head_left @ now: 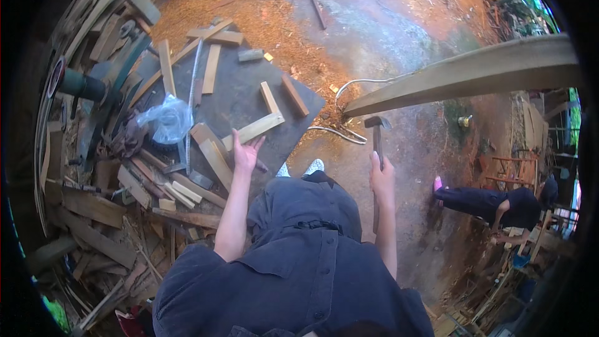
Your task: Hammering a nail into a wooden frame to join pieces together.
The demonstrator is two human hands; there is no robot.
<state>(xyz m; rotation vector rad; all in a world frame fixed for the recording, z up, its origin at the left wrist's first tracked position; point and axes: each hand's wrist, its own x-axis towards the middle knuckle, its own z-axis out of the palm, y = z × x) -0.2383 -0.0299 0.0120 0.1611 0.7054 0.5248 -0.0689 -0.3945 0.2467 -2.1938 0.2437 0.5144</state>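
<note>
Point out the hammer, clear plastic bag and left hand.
Hammer (pixel 376 123): head camera view, on its dark head.
Clear plastic bag (pixel 168 118): head camera view, on the middle of its crumpled film.
Left hand (pixel 246 155): head camera view, on the upturned palm.

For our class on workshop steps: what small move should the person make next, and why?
Perhaps close the left hand on the pale wooden piece beside it: that hand is open and empty, while the right hand grips the hammer.

Woodworking shop: heaped offcuts (pixel 93 207), scattered sawdust (pixel 271 25), a hammer (pixel 375 123).
</note>
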